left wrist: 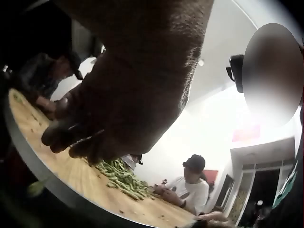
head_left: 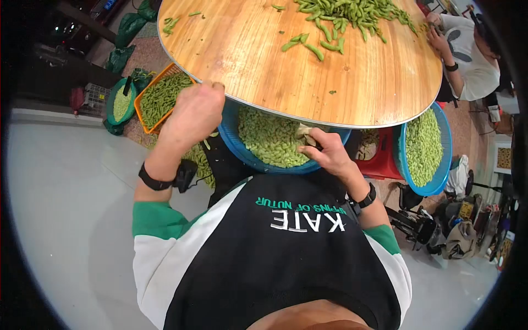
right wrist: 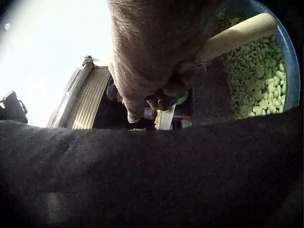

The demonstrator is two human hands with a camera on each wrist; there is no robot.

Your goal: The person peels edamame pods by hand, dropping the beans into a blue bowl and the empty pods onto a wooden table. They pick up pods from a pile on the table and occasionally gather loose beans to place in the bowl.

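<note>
At the round wooden table's [head_left: 264,71] near edge, my left hand [head_left: 201,107] is raised with its fingers curled. Nothing shows in its grasp. Just below it floats a small green pod piece [head_left: 213,134], also blurred under the left hand [left wrist: 123,95] in the left wrist view. Over a blue basin [head_left: 228,137] of shelled green beans [head_left: 269,140] is my right hand [head_left: 334,153], thumb and forefinger bent. A pale beige piece [head_left: 303,131] sits at its forefinger's tip; I cannot tell whether it is held or worn.
Green bean pods [head_left: 357,14] are heaped on the table's far side. An orange crate [head_left: 142,118] of pods stands at left, beside a green basin [head_left: 131,104]. Another blue basin [head_left: 446,143] of beans is at right, by a red stool [head_left: 385,159]. A person [head_left: 467,55] works across the table.
</note>
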